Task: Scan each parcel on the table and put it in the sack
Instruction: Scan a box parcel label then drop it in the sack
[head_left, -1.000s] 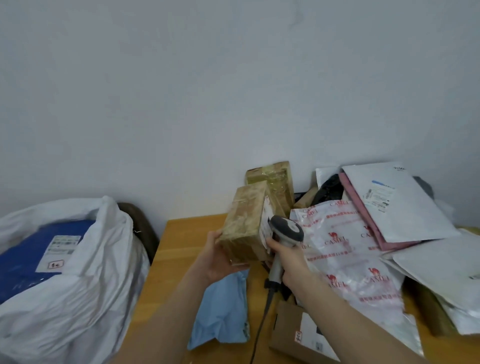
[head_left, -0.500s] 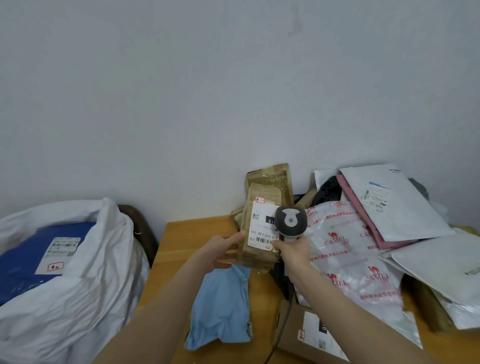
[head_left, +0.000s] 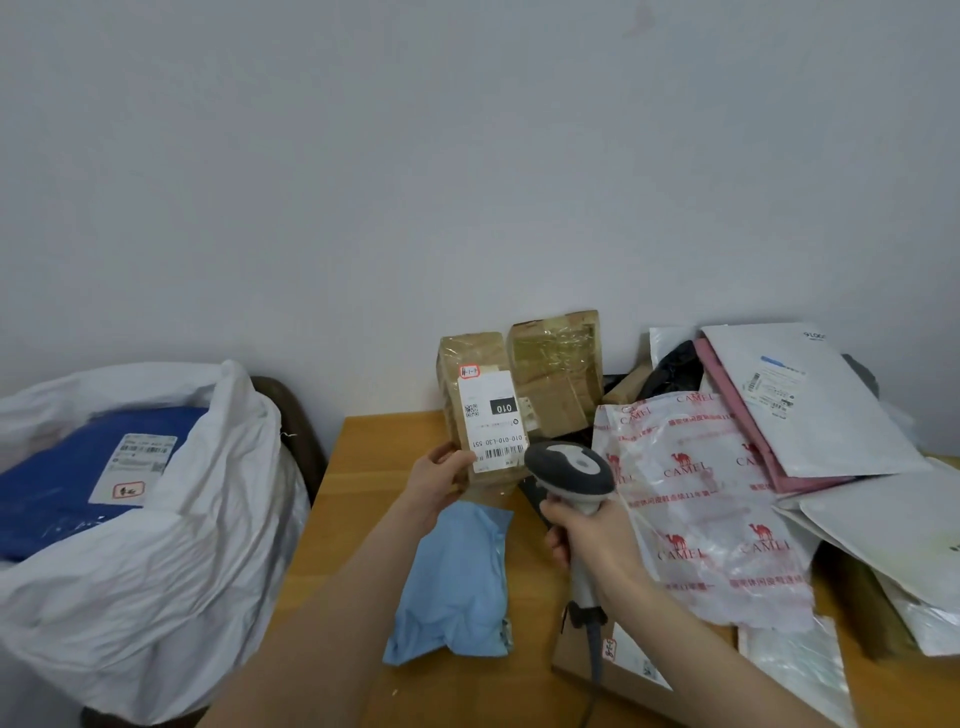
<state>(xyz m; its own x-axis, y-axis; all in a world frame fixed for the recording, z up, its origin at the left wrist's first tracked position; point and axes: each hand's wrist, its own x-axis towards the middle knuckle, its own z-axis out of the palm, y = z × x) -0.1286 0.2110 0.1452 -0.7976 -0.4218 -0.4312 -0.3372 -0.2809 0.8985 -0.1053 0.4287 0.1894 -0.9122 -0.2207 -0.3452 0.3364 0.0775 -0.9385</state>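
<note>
So from the head camera: the left hand is gripping a small brown tape-wrapped cardboard parcel by its lower edge, held upright above the wooden table with its white shipping label facing us. The right hand is wrapped round the handle of a grey and white corded barcode scanner, whose head sits just beside the label's barcode. Below them a light blue soft bag lies on the table. To the right there's a clear plastic bag with red CAMEL print and a white mailer envelope. The big white sack stands left of the table, with a dark blue parcel inside.
</note>
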